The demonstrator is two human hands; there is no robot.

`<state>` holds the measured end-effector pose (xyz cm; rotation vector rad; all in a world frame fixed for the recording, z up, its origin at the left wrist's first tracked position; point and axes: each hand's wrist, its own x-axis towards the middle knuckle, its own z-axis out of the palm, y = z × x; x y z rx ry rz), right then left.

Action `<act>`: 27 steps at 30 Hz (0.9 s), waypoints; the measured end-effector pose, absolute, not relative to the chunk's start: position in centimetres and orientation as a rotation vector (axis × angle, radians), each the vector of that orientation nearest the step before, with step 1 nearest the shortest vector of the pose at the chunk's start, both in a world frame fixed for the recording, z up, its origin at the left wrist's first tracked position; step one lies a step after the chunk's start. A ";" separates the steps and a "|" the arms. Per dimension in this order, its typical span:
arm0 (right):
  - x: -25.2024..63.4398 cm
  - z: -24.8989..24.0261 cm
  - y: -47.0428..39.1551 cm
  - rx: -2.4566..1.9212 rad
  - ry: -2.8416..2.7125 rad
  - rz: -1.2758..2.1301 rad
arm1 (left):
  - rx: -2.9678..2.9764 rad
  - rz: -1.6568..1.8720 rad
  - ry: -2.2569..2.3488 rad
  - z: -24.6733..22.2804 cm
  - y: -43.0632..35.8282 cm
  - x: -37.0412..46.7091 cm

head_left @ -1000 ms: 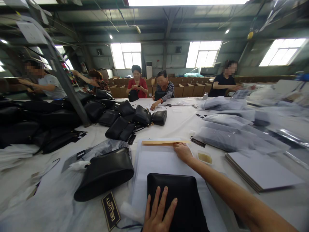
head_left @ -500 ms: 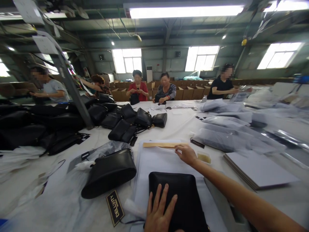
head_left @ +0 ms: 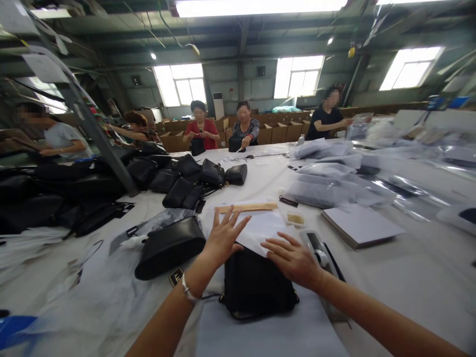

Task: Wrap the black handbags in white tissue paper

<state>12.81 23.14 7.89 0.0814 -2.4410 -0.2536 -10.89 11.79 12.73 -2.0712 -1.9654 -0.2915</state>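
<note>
A black bag (head_left: 256, 285) lies in front of me on white sheets (head_left: 267, 329). White paper (head_left: 256, 232) covers its far edge. My left hand (head_left: 222, 237), fingers spread, is over the paper's left side. At the paper's right side and the bag's far right corner, my right hand (head_left: 292, 258) rests with its fingers stretched out. Neither hand grips anything. A tan strip (head_left: 247, 208) lies beyond the hands. To the left is another black bag (head_left: 171, 248), with a black tag (head_left: 176, 276) beside it.
Black bags (head_left: 184, 191) are piled at the left around a slanted metal post (head_left: 100, 139). At the right are plastic-wrapped packages (head_left: 320, 191), a stack of boards (head_left: 360, 225), a small yellowish block (head_left: 295, 218) and a tape dispenser (head_left: 316, 248). Several people work across the table.
My left hand has moved from the bag forward to the paper. My right hand has left the tan strip and come back toward the bag. Paper now covers the bag's far edge.
</note>
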 end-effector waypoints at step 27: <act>15.3 0.8 17.1 -0.033 -2.491 -0.001 | -2.218 -0.522 -1.966 7.2 4.0 -4.1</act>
